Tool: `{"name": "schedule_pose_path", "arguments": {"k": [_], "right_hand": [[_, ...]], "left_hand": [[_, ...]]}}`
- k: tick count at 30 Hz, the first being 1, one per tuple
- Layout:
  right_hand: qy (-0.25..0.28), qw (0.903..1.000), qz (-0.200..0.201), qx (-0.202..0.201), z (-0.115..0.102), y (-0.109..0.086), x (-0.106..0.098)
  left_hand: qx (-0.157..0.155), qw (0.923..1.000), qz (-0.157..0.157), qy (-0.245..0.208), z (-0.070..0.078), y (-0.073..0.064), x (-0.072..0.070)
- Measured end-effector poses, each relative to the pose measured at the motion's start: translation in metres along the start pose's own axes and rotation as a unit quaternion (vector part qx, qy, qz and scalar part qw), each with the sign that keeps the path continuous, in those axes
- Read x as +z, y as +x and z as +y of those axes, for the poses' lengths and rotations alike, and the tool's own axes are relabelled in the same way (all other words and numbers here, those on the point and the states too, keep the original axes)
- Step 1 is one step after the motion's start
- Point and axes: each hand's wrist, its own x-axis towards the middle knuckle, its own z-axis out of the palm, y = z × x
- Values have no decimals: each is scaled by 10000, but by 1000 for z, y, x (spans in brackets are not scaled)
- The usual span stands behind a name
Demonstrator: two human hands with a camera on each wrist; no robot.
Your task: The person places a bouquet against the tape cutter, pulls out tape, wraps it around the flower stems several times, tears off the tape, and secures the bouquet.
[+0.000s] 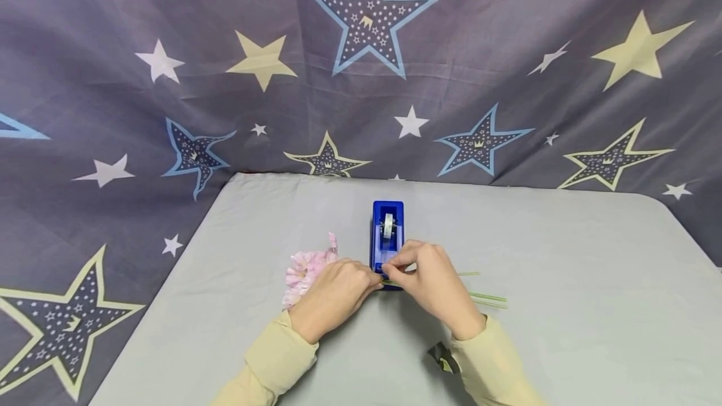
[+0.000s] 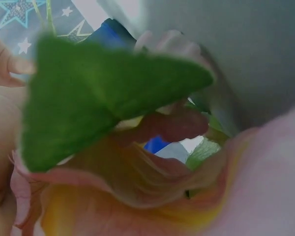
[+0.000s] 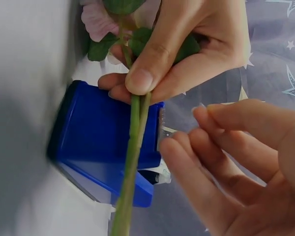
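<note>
My left hand [image 1: 344, 284] pinches the green stems [image 3: 132, 142] of pink artificial flowers [image 1: 304, 271] between thumb and fingers. The stems run across the front of a blue tape dispenser [image 1: 387, 230] and stick out to the right. A green leaf [image 2: 98, 93] and pink-yellow petals fill much of the left wrist view. Close to the dispenser's cutting edge, my right hand [image 1: 431, 277] has thumb and index fingertips together, pinching the end of the clear tape, which barely shows. The roll of tape [image 1: 388, 225] sits inside the dispenser.
A small dark object with a yellow-green patch [image 1: 444, 358] lies beside the right sleeve. Everything rests on a table with a grey cover [image 1: 575, 255]. Behind it hangs a dark curtain [image 1: 293, 105] with stars.
</note>
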Motion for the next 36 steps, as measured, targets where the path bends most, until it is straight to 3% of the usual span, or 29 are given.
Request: {"name": "schedule_pose_path", "arguments": {"k": [10, 18, 27, 36], "right_hand": [[67, 9990, -401, 198, 2, -4, -3], [426, 9962, -756, 87, 2, -11, 1], [193, 9926, -1018, 634, -3, -12, 6], [980, 9735, -1423, 1498, -3, -14, 4]], "left_hand": [[-25, 10000, -4, 20, -1, 0, 2], [-26, 9998, -209, 24, 0, 0, -1], [-107, 9997, -236, -28, 0, -2, -3], [-147, 9997, -197, -30, 2, 2, -2]]}}
